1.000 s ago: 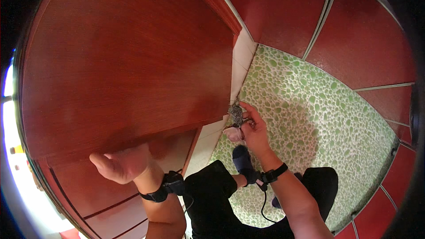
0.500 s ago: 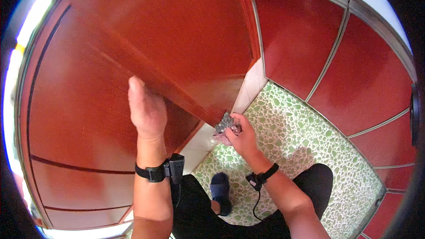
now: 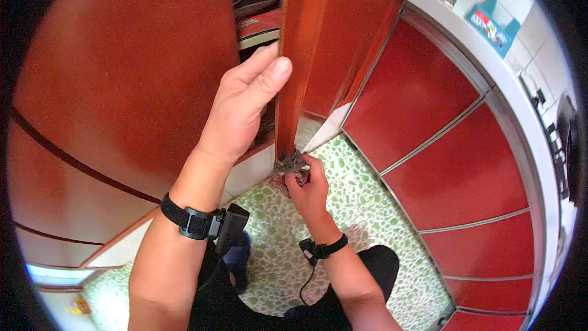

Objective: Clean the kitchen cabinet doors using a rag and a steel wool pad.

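A red-brown cabinet door (image 3: 318,30) stands ajar, its narrow edge turned toward me. My left hand (image 3: 236,101) is at that edge, thumb laid along it and fingers curled against the door's left side; the fingertips are partly hidden. Low down, my right hand (image 3: 309,187) pinches a grey steel wool scourer (image 3: 291,162) together with something pinkish and crumpled, like a cloth. The scourer presses on the door's bottom corner, just above the floor.
Dark shelves with a red-and-white box (image 3: 257,26) show through the opening. Red cabinet panels (image 3: 429,92) curve along the right under a white countertop (image 3: 471,37), where a teal container (image 3: 495,27) stands. My legs and foot are on the green pebble-patterned floor (image 3: 343,165).
The door has swung open, showing the cabinet's inside. My left hand has moved up and right onto its edge. My right hand keeps the scourer at the bottom corner; the view has shifted.
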Demonstrator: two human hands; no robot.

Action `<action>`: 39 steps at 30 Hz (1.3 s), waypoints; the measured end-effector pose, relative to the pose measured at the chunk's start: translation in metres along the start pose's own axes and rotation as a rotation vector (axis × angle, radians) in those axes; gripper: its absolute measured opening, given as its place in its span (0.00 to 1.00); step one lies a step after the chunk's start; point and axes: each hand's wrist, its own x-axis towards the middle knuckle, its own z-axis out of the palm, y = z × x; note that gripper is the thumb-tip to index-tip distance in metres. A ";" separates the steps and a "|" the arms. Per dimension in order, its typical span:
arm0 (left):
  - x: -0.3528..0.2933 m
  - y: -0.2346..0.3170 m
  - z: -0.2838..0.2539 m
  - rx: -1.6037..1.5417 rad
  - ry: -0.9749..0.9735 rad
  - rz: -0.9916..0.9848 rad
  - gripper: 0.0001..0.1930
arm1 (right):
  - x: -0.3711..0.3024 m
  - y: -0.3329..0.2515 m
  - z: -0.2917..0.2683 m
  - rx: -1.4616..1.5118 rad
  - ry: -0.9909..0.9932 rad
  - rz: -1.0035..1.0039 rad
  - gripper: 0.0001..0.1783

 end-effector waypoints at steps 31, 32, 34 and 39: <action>0.020 -0.003 -0.015 -0.193 -0.195 -0.226 0.22 | 0.038 -0.074 -0.028 -0.086 0.252 -0.037 0.15; 0.021 -0.004 -0.016 -0.185 -0.186 -0.212 0.21 | 0.034 -0.073 -0.026 -0.103 0.243 -0.029 0.15; 0.023 -0.001 -0.017 -0.162 -0.186 -0.206 0.21 | 0.029 -0.066 -0.020 -0.101 0.213 -0.035 0.14; 0.024 -0.003 -0.012 -0.158 -0.195 -0.183 0.20 | 0.015 -0.041 -0.018 -0.077 0.175 0.034 0.13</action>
